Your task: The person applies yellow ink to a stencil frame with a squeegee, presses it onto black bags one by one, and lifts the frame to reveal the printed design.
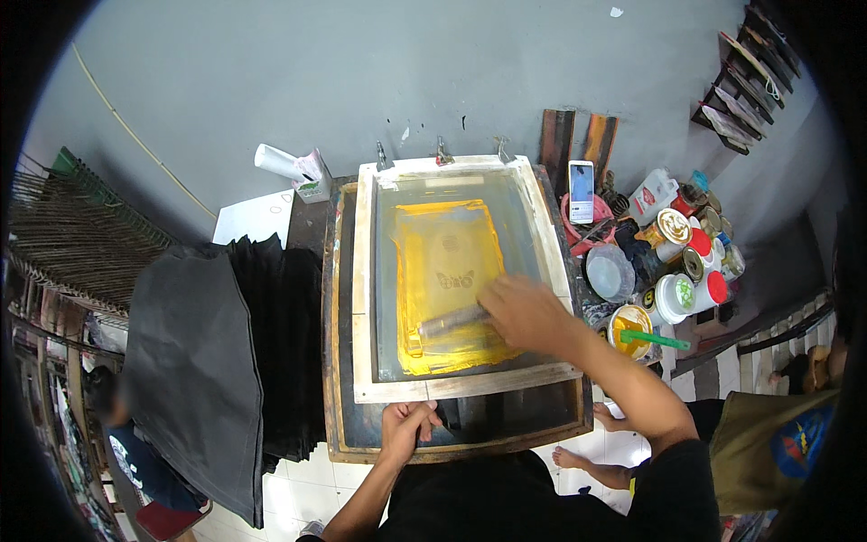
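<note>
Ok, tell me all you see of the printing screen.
The printing screen has a whitish, wood-like frame around greyish mesh. Yellow ink coats a rectangle, heaviest toward its borders, with a dark winged motif. It sits over a larger dark board, metal clamps at its far edge. The right hand holds a squeegee against it; the left hand is by its near edge.

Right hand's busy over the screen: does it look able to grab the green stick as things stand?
Probably not: the right hand is taken up with the squeegee. Otherwise the way seems free, as the green stick juts out uncovered near that forearm.
</note>
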Tool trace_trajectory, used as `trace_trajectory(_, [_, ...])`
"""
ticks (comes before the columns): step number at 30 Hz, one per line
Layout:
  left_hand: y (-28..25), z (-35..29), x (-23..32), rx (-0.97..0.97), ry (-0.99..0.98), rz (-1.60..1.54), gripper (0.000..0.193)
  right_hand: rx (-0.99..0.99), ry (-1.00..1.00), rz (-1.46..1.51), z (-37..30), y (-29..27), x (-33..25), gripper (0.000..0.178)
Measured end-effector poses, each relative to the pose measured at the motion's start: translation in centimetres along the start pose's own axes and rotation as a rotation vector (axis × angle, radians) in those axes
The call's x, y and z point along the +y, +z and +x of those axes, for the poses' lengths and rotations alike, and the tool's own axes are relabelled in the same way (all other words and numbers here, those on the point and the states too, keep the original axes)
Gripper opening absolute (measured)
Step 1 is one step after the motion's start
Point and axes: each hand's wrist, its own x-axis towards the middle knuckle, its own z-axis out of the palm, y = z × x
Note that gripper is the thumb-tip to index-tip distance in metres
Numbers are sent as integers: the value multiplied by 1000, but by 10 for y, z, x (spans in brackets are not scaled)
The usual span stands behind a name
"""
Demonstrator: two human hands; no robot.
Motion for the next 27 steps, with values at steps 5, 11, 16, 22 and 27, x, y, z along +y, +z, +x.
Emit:
trace_trajectory(5, [-6,2,-7,-23,-7,-72,24,-93,77,-88,90,5,67,31])
trace_trajectory(11, [-16,-2,11,-85,-303,-334,40,-139,182,-12,159,-11,109,34])
trace_trajectory(16, [-10,-9,19,-67,-433,-445,42,-82,238,-100,165,1,112,36])
trace_trajectory(22, [-3,22,100,-200,62,225,25,61,237,-174,135,28,88,35])
trace_trajectory(27, [29,137,165,333,1008,867,30,105,224,-131,108,32,67,34])
